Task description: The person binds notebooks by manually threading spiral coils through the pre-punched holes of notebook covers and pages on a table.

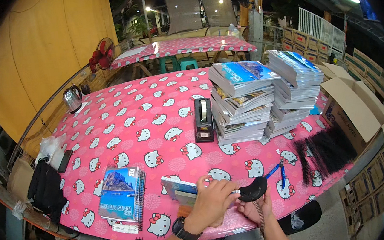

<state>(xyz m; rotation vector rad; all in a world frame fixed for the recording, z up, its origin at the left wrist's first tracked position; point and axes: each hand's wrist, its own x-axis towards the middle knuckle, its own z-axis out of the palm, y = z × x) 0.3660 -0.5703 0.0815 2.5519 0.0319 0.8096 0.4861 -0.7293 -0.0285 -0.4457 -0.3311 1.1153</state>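
My left hand, with a black watch on its wrist, closes over a blue-covered notebook near the table's front edge. Its fingertips reach to a black rounded tool. That tool sits in my right hand, whose fingers curl under it. From there a dark ribbed, coil-like strand hangs down along the right palm; I cannot tell if it is joined to the tool. To the left lies a small pile of spiral-bound notebooks with blue seaside covers.
Tall stacks of notebooks stand at the right, beside a black tape dispenser. Blue cutters, a heap of black spiral coils and an open carton lie further right. A kettle and black bag are left.
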